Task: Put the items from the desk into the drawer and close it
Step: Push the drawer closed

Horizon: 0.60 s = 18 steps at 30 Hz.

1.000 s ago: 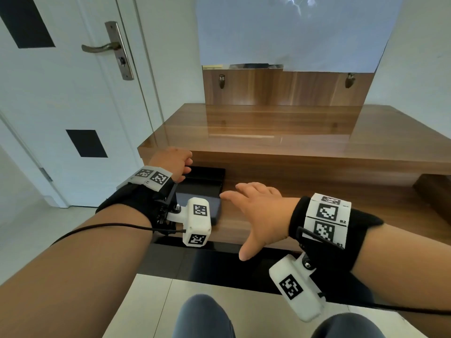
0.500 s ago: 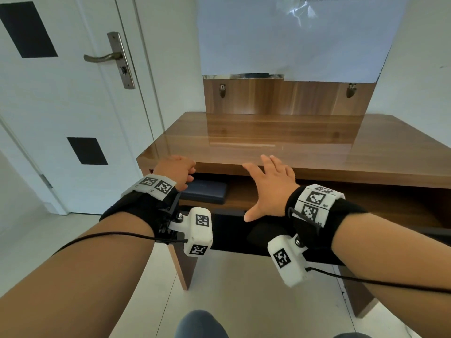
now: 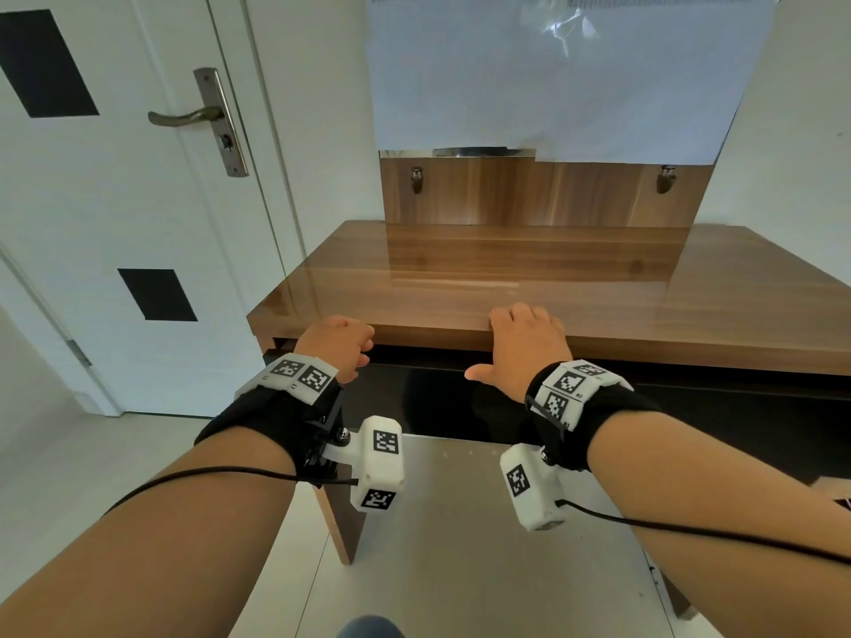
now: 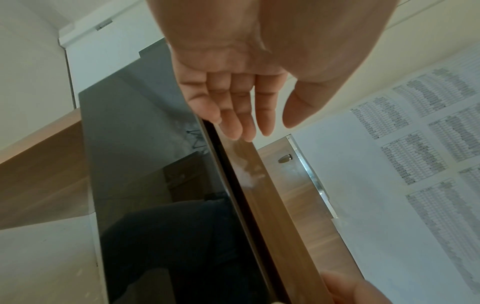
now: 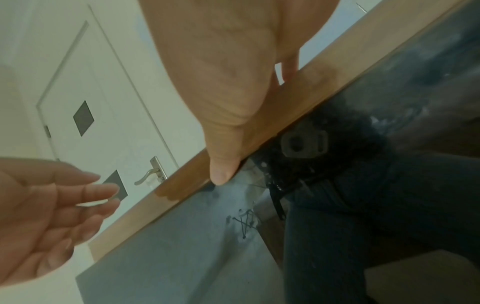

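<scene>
The glossy black drawer front [image 3: 437, 402] stands pushed in under the wooden desk [image 3: 506, 278], with a thin dark gap along its top edge [image 4: 223, 164]. No items show on the desk top, and the drawer's inside is hidden. My right hand [image 3: 525, 343] lies flat over the desk's front edge, its thumb [image 5: 221, 172] down against the drawer front [image 5: 207, 246]. My left hand [image 3: 338, 343] hovers by the drawer's left end, its fingers [image 4: 233, 119] relaxed, slightly bent and holding nothing.
A white door [image 3: 115, 200] with a lever handle stands to the left of the desk. A paper-covered mirror [image 3: 552, 71] hangs above the desk's wooden back panel. Pale floor tiles [image 3: 460, 545] and my knees are below.
The drawer slid from open, with a dark case showing inside, to pushed in. Both hands moved forward with it to the desk's front edge.
</scene>
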### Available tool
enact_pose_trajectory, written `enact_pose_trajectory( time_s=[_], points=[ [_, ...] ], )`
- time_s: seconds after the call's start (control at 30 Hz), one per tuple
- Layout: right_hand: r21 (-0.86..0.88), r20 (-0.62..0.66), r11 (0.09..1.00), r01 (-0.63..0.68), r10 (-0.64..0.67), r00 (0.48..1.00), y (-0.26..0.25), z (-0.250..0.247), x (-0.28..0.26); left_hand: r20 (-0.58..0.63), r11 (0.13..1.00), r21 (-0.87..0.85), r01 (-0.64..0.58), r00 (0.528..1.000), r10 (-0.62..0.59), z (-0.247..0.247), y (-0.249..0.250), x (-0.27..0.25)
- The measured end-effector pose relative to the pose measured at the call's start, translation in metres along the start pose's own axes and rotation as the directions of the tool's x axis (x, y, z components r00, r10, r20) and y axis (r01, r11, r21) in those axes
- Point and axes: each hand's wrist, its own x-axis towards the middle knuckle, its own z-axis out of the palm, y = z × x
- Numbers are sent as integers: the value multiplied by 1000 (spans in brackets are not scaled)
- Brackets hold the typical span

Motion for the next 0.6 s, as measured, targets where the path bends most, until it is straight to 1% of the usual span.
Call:
enact_pose_trajectory(
  time_s=[0.07,0.17,0.33,0.6],
  points=[
    [-21,-55,1000,10,-11,998,-4,6,-1,19,1000,-3,5,1000,-5,3,-1,1],
    [-75,-99,997,34,-41,994,-10,11,0,30,1000,1,5,1000,-5,9,-2,4],
    [-102,-130,990,102,-115,985,-6,9,6,43,999,29,-19,999,18,16,-5,10],
    [-103,-160,990,95,-111,981,-6,11,8,65,999,54,-7,998,4,24,-12,16]
  ],
)
